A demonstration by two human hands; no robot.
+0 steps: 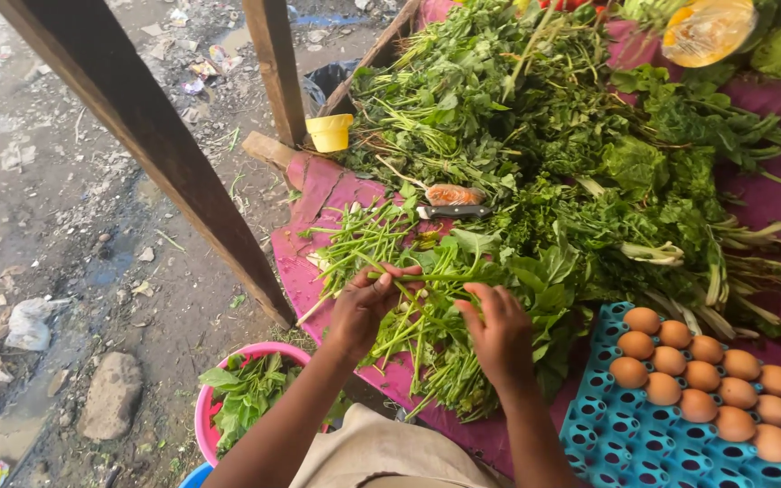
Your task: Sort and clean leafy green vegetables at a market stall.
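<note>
A worktop [318,194] under magenta cloth carries a broad heap of leafy greens [589,145], spread so each bunch is within reach. A blue egg tray [625,434] holds brown eggs [702,375] in its cups at the near right. Before the person lies a bundle of green stems [427,339]: left hand [363,307] pinches one stem, right hand [499,334] grips the bunch. A knife [454,211] waits just beyond.

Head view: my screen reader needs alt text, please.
Both hands, left hand and right hand, grip a bundle of leafy green stems on a market stall's pink cloth, beside a blue egg tray.
</note>
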